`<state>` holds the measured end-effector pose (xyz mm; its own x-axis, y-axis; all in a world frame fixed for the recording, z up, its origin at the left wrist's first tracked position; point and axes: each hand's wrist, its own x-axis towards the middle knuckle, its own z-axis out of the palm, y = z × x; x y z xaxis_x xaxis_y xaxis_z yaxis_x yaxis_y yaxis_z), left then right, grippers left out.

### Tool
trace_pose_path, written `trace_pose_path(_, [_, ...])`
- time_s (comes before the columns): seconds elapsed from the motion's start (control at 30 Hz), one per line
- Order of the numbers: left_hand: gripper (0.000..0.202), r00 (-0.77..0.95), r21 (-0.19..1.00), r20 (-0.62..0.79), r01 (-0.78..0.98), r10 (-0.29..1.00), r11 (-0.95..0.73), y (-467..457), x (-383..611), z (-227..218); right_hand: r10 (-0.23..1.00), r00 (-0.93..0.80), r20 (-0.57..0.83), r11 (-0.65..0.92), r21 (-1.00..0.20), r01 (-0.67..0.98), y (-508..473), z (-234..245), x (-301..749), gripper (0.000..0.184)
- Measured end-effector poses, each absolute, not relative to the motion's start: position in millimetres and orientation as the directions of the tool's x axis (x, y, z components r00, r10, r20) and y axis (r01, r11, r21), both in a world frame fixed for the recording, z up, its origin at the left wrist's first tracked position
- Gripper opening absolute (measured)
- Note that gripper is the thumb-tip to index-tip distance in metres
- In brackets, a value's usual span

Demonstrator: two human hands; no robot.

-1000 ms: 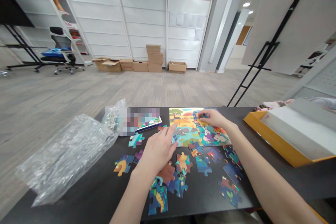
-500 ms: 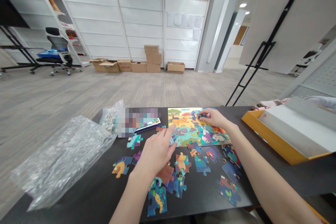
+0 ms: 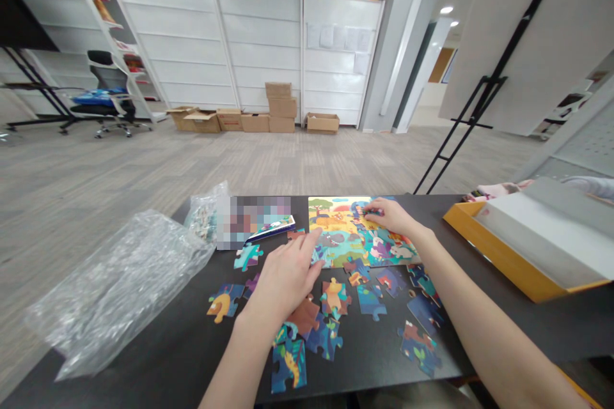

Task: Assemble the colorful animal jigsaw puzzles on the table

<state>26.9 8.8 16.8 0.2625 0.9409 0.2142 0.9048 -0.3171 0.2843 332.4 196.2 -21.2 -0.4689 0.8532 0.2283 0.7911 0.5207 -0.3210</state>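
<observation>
A brightly coloured animal jigsaw puzzle [image 3: 338,239], its pieces joined in a block, lies near the far edge of the black table. My left hand [image 3: 290,268] rests over the puzzle's left edge, fingers stretched out and apart, holding nothing. At the upper right of the puzzle, my right hand [image 3: 387,214] pinches a small, dark-patterned puzzle piece [image 3: 373,211], mostly hidden by the fingers. Several loose pieces lie nearer me, among them an orange-animal piece [image 3: 334,297], a yellow-and-blue piece [image 3: 223,303], a piece with a leafy plant [image 3: 419,350] and a dark blue piece [image 3: 425,312].
A clear plastic bag [image 3: 125,287] spreads over the table's left side. Beside it are a smaller bag of pieces [image 3: 204,214] and a partly blurred picture box [image 3: 268,227]. An orange-and-white box [image 3: 532,243] stands at the right. Cardboard boxes [image 3: 281,105] sit by the far shelves.
The view has shifted very slightly. Both hands stay in nearly the same places on the puzzle, the right still pinching the piece.
</observation>
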Motion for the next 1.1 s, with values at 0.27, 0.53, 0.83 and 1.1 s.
trace_pose_path(0.27, [0.048, 0.268, 0.275, 0.204, 0.907, 0.942, -0.318, 8.1, 26.1, 17.6, 0.839, -0.489, 0.238, 0.543, -0.326, 0.774, 197.7, -22.6, 333.0, 0.021])
trace_pose_path(0.53, [0.045, 0.267, 0.289, 0.191, 0.904, 0.945, -0.314, 7.5, 24.8, 17.9, 0.854, -0.466, 0.23, 0.517, -0.294, 0.804, 195.9, -20.8, 334.1, 0.019])
trace_pose_path(0.83, [0.041, 0.274, 0.309, 0.196, 0.894, 0.941, -0.325, 7.0, 24.7, 20.4, 0.846, -0.484, 0.224, 0.531, -0.258, 0.807, 196.9, -22.0, 337.3, 0.018])
trace_pose_path(1.1, [0.034, 0.264, 0.274, 0.226, 0.907, 0.938, -0.321, 7.6, 20.1, 18.4, 0.852, -0.467, 0.236, 0.518, -0.259, 0.815, 192.3, -21.7, 333.0, 0.019])
